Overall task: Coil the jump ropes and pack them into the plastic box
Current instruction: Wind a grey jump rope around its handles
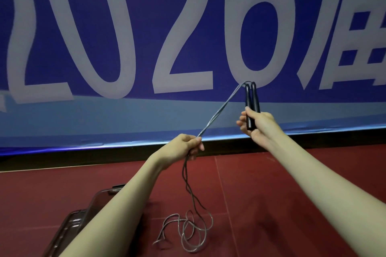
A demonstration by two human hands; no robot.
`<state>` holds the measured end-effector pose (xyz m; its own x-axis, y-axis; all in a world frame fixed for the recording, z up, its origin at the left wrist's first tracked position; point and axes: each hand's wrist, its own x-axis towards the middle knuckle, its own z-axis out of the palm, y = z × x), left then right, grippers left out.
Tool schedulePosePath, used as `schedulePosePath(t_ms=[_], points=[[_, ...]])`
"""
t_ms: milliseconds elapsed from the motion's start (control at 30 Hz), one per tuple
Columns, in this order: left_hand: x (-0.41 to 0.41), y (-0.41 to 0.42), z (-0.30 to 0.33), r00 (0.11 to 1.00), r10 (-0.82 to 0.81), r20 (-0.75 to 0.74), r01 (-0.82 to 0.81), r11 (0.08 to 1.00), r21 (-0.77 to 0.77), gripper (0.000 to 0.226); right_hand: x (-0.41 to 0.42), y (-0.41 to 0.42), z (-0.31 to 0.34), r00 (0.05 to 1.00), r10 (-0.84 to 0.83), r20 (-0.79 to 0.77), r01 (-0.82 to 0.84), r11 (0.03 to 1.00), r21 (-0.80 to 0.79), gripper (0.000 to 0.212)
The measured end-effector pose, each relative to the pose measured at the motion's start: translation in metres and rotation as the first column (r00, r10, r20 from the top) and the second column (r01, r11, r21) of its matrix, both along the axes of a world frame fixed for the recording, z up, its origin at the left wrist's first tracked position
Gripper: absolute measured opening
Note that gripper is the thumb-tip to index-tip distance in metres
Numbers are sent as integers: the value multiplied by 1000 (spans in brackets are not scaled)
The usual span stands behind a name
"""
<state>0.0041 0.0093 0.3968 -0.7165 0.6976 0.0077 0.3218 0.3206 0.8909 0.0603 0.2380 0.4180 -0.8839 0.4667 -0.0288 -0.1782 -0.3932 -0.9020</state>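
Fingers (243, 120) of the right hand (259, 125) are curled tight round two slim black plastic jump-rope handles (251, 108), held side by side and upright, their tapered tips pointing up against the banner. From those tips the thin grey glossy jump-rope cord (221, 108) bends over and runs doubled, two strands twisted together, down and across to the left hand (184, 146). That hand's fingers are closed in a fist round the doubled cord, the thumb pressing it near the knuckles.

Below the left fist the cord hangs loosely, darker and twisted, down to the dark red smooth floor (271, 204), where the remainder lies in a loose tangle of overlapping loops (188, 233) just beside the left forearm.

At the lower left, a brown translucent plastic box (71, 221) with rounded corners and a ridged rim sits on the floor; the left forearm crosses in front and hides much of it, so its contents cannot be made out. No part of the rope lies in it.

Behind everything stretches a large blue fabric banner (188, 110) printed with pale grey numerals "2026", slightly rippled, its lower band a lighter blue, ending at a black strip where it meets the floor.
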Motion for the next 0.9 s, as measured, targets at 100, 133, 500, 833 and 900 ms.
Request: schedulePosePath(t_ms=[100, 133, 500, 833, 900], points=[[6, 9, -1, 994, -85, 62, 83, 996, 26, 34, -3, -4, -3, 997, 77, 0, -77, 992, -100, 19], [9, 13, -2, 991, -108, 74, 107, 994, 16, 34, -3, -5, -3, 992, 125, -3, -124, 982, -139, 20], [11, 19, -9, 987, -105, 121, 129, 970, -208, 25, 3, -4, 1, 964, 255, -81, -268, 919, -288, 17], [-5, -22, 35, 923, 70, -378, -135, 979, -150, 41, 10, 10, 0, 857, 479, 191, -500, 862, 81, 11], [-2, -24, 43, 912, 68, -404, -98, 994, -56, 40, 12, 5, 2, 801, 525, 287, -584, 792, 179, 12]])
